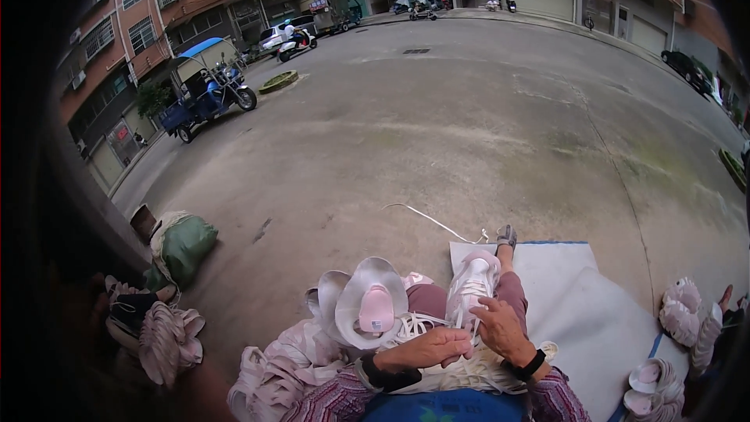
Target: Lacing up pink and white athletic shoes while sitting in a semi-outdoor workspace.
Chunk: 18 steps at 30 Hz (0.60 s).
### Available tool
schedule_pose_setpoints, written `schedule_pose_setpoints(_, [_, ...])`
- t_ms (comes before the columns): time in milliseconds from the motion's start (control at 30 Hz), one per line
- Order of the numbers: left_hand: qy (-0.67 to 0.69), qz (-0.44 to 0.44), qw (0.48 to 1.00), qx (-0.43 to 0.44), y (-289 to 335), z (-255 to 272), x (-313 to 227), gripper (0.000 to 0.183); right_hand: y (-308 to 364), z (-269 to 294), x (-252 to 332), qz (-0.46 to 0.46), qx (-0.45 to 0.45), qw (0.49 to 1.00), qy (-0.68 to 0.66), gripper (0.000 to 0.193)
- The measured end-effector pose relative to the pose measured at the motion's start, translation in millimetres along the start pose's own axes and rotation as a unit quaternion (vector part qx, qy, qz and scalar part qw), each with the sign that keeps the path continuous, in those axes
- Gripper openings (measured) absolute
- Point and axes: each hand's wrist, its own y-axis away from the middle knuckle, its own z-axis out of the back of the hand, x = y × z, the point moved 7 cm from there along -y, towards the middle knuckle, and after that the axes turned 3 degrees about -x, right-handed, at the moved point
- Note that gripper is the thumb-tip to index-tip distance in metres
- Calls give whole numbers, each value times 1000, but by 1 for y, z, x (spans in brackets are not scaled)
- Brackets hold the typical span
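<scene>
A white and pink sneaker [472, 285] rests on my lap, toe pointing away, with white lace rows across its front. My left hand [437, 346] is closed, thumb and fingertips pinched on a white shoelace [459, 327] at the near end of the sneaker. Close by on the right, my right hand [504, 332] bends its fingers over the sneaker's lacing, thumb and fingertips together at the lace; its grip is partly hidden. Loose pale laces [461, 375] lie bunched beneath my wrists. Left of my knee stand more white shoes with a pink insole [376, 309].
A pile of pale pink shoes [281, 367] lies at my left. A light sheet [574, 305] spreads at right, with stacked shoes [652, 391] near its edge. One lace [430, 219] trails on the concrete. A green sack [187, 248] sits left; a blue three-wheeler [207, 94] stands farther off.
</scene>
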Motion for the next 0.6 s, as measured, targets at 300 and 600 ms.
schedule_pose_setpoints(300, [274,-122,943,-145,32,70,-4,35,-16,49,7,-178,4,907,-382,18])
schedule_pose_setpoints(600, [300,-260,836,-380,166,156,-33,34,12,164,-82,-278,-294,698,-592,30])
